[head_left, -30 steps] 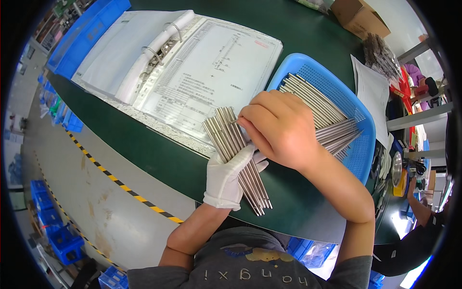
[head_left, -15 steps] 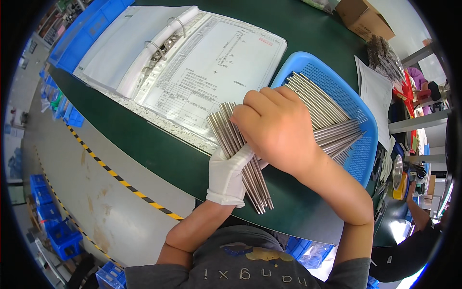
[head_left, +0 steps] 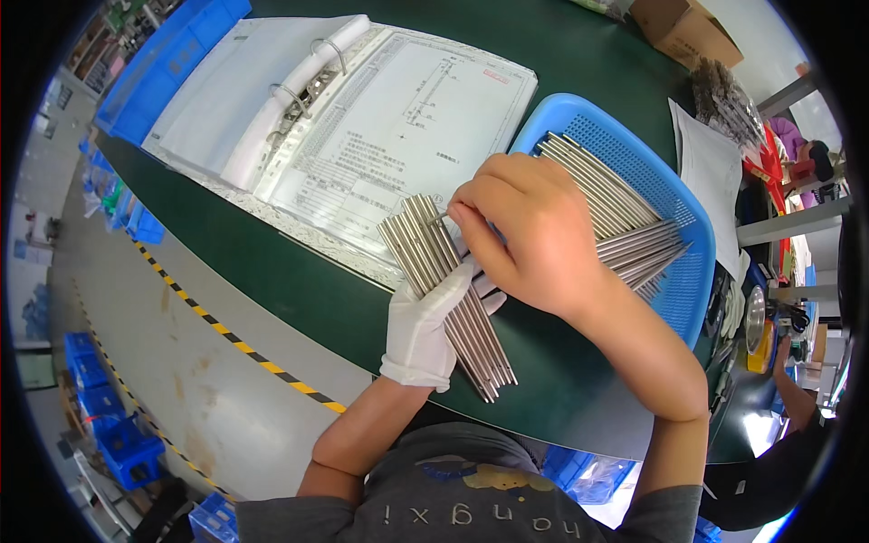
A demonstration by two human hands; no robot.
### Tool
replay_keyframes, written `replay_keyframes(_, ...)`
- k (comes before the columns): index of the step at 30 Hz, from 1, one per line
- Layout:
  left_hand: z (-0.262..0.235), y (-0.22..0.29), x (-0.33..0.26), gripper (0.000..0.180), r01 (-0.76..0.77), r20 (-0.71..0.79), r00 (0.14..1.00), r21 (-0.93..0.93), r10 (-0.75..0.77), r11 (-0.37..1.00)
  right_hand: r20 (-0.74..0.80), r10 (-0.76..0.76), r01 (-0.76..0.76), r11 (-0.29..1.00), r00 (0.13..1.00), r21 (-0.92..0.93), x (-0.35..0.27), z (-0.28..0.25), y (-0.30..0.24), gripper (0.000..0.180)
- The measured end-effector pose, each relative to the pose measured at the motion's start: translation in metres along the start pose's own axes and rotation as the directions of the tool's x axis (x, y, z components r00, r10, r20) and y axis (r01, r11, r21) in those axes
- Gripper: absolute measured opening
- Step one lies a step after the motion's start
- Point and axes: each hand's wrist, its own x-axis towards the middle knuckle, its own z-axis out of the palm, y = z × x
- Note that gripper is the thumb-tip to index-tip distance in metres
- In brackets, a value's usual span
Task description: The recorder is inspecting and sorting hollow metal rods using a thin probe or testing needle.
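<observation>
My left hand, in a white glove, is closed around a bundle of thin steel rods. The rods slant from upper left to lower right, and small holes or notches show near their ends. My bare right hand is pinched beside the bundle's upper end. A thin metal piece sticks out from its fingertips against the rods; the rest of that piece is hidden by the fingers. To the right, a blue perforated plastic basket holds more steel rods, lying in two directions.
An open ring binder with a drawing sheet lies on the green table. A blue bin stands behind it at the left. At the right are papers, a cardboard box and another person's arm.
My right hand has shifted slightly, its fingertips lifting into clearer view with the thin metal piece between them. The rod bundle has fanned a little in my left hand.
</observation>
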Motion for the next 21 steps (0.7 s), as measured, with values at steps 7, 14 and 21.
replay_keyframes(7, -0.007, 0.003, -0.003, 0.047, 0.032, 0.089, 0.996, -0.002, -0.031, 1.0, 0.053, 0.061, -0.065, 0.994, 0.997, 0.084, -0.003, 0.005, 0.004, 0.007)
replay_keyframes(14, -0.01, 0.003, -0.004, 0.041, 0.044, 0.122, 0.992, -0.088, -0.033, 0.995, 0.048, 0.074, -0.078, 0.993, 0.996, 0.089, -0.002, 0.008, 0.004, 0.007)
replay_keyframes(21, -0.013, 0.002, -0.004, 0.041, 0.028, 0.077, 0.997, -0.055, -0.024, 0.998, 0.029, -0.031, 0.031, 0.999, 0.999, -0.018, -0.001, 0.008, 0.001, 0.012)
